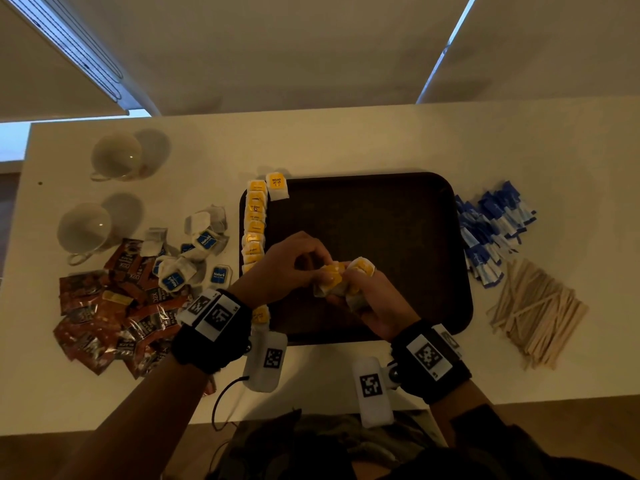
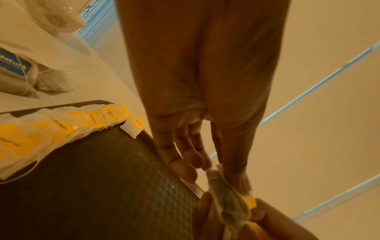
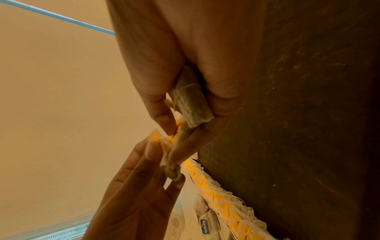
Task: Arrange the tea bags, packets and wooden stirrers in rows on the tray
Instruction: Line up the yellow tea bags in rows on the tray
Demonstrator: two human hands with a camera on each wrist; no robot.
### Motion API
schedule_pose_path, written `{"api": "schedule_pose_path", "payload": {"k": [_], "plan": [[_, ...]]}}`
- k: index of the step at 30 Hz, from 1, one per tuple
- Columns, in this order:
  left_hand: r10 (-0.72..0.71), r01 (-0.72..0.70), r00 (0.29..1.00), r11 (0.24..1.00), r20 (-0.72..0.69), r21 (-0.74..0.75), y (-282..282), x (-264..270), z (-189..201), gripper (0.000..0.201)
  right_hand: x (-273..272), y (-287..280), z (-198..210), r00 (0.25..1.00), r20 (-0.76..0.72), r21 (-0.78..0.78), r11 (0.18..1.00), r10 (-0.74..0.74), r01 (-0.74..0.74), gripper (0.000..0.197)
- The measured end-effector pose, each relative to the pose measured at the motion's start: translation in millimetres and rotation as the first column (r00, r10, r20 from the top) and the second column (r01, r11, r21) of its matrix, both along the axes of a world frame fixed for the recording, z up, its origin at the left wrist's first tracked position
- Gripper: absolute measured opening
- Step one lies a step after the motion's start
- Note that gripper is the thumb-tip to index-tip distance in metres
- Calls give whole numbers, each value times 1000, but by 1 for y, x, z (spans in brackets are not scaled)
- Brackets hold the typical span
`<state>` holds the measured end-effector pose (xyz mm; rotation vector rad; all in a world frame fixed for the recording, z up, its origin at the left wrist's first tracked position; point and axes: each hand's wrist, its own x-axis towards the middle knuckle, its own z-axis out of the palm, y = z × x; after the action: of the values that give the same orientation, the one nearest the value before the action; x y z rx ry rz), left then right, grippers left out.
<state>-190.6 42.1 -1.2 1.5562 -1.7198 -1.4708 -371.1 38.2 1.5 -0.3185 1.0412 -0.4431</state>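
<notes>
The right hand is curled round a small bunch of yellow-tagged tea bags, its fingers and thumb closed on them above the near middle of the tray. In the right wrist view one bag of the bunch sits rolled in the fold of the palm, and others are pinched further out at the fingertips. The left hand meets the bunch from the left, and its thumb and fingers pinch the end of one bag; in the left wrist view the remaining fingers hang loosely curled just above the tray's dark patterned floor.

Along the tray's left edge a row of yellow-tagged tea bags lies overlapping, running from the far corner toward the near side. One more yellow-tagged bag lies at the far left corner, just beside the head of that row.

On the bench left of the tray lies a loose heap of blue-tagged tea bags, and nearer the bench's front a pile of brown foil packets. Two white cups lie on their sides further left. Right of the tray lies a pile of blue and white packets, and beside it, nearer, a pile of wooden stirrers.
</notes>
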Motion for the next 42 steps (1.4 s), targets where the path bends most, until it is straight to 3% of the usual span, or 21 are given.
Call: {"api": "schedule_pose_path", "payload": {"k": [4, 9, 14, 17, 23, 26, 33, 36, 42], "plan": [[132, -136, 990, 989, -56, -64, -1, 1, 3, 12, 2, -2, 1, 998, -38, 42, 998, -53, 55, 12], [260, -209, 920, 959, -294, 193, -3, 9, 15, 12, 2, -5, 4, 985, -44, 96, 981, -167, 170, 15], [261, -193, 905, 955, -335, 224, -1, 18, 20, 23, 4, -8, 15, 990, -22, 115, 983, -140, 141, 8], [234, -186, 930, 964, -282, 188, -1, 20, 18, 22, 6, -7, 17, 998, 3, 94, 994, -61, 60, 12], [202, -202, 978, 979, -50, -2, -9, 28, 3, 21, 4, -7, 10, 995, 63, 112, 992, -72, 65, 21], [236, -236, 972, 971, 10, -28, -16, 31, -6, 23, 4, -8, 8, 996, 82, 82, 996, -35, 28, 22], [264, -210, 909, 959, 322, -192, -68, 56, -33, 31, -2, -9, -5, 998, 38, 101, 994, -41, 37, 28], [170, -127, 903, 983, 394, -132, -93, 70, -47, 30, -5, -8, -12, 997, 28, 92, 994, -66, 63, 34], [-178, 157, 881, 984, 438, 84, -126, 80, -63, 27, -11, -10, -24, 999, -21, 83, 995, -51, 52, 27]]}}
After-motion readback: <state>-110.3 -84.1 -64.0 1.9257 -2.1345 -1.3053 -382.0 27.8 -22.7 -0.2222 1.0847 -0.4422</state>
